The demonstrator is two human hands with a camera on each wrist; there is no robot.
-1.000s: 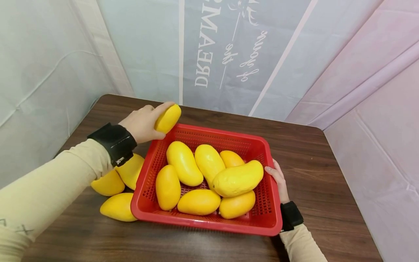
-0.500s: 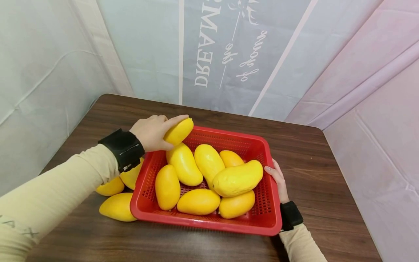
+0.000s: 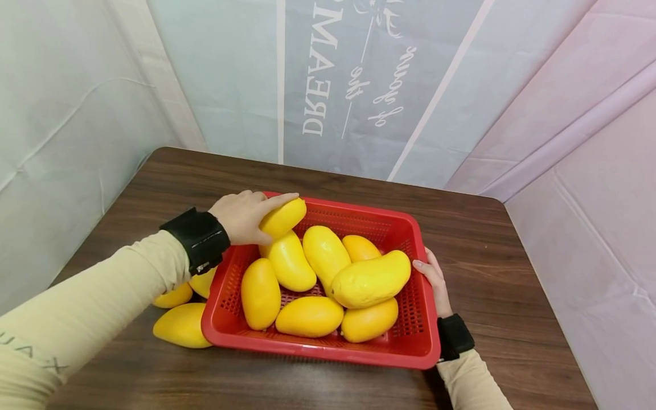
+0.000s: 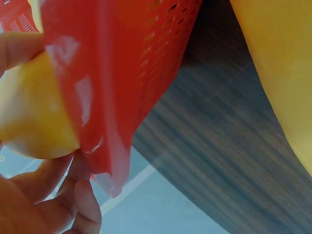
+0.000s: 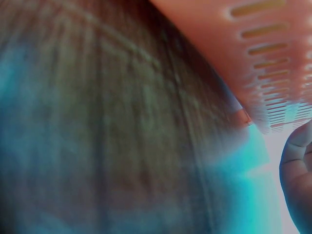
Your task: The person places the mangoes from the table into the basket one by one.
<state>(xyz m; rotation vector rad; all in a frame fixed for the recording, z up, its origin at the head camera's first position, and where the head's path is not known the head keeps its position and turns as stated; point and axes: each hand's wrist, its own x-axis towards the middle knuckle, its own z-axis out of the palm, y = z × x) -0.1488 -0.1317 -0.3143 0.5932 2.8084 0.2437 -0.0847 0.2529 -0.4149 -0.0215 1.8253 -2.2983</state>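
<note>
My left hand [image 3: 237,217] grips a yellow mango [image 3: 285,217] between thumb and fingers, inside the back left corner of a red plastic basket [image 3: 318,346]. The held mango overlaps another mango [image 3: 291,263] below it. In the left wrist view the held mango [image 4: 34,109] shows beside the red rim [image 4: 92,97], with the fingertips curled under it. At the basket's right side my right hand [image 3: 435,282] holds the rim, its thumb over the edge and its fingers outside the wall. Part of that hand [image 5: 298,170] shows beside the slotted wall in the right wrist view.
Several mangoes lie in the basket, a large one [image 3: 371,279] resting across others. More mangoes, one at the front [image 3: 181,326], lie on the dark wooden table [image 3: 512,319] left of the basket, partly hidden by my left arm. Fabric sheets [image 3: 225,74] hang around the table.
My left hand has moved right and down with its mango, from over the basket's back left corner to inside it. The right hand keeps its hold on the rim.
</note>
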